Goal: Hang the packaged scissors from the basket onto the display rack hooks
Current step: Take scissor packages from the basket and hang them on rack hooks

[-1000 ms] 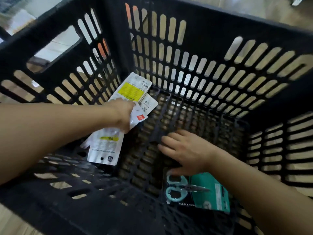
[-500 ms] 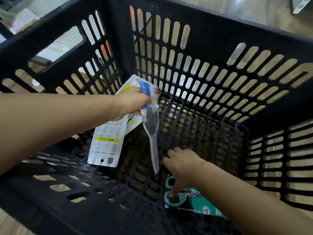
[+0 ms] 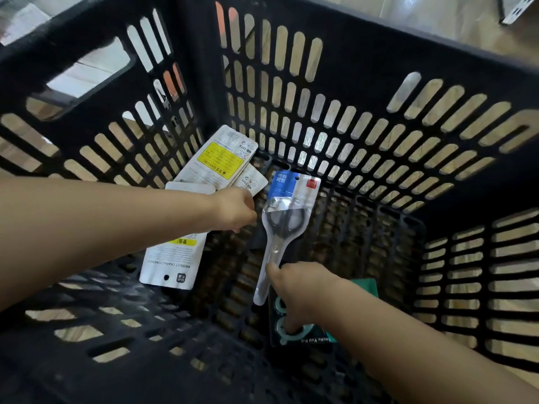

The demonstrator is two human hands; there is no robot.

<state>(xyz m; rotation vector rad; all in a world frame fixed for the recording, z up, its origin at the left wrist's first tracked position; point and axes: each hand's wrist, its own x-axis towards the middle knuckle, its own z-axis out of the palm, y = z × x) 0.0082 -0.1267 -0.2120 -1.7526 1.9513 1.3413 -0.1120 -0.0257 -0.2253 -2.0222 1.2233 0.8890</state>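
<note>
Black slotted basket [image 3: 379,68] on wood-look floor [image 3: 423,21]; both hands' fingers grasp scissors packs.

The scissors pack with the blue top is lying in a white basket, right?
Not quite. The basket is black, not white; the head view shows its dark slotted walls. The pack with the blue top is indeed in it, though whether it lies flat or is being held is unclear.

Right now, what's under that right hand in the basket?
Under the right hand lies a teal scissors pack: two pale handle rings and a teal corner show. The hand covers the blades and most of the card.
</note>
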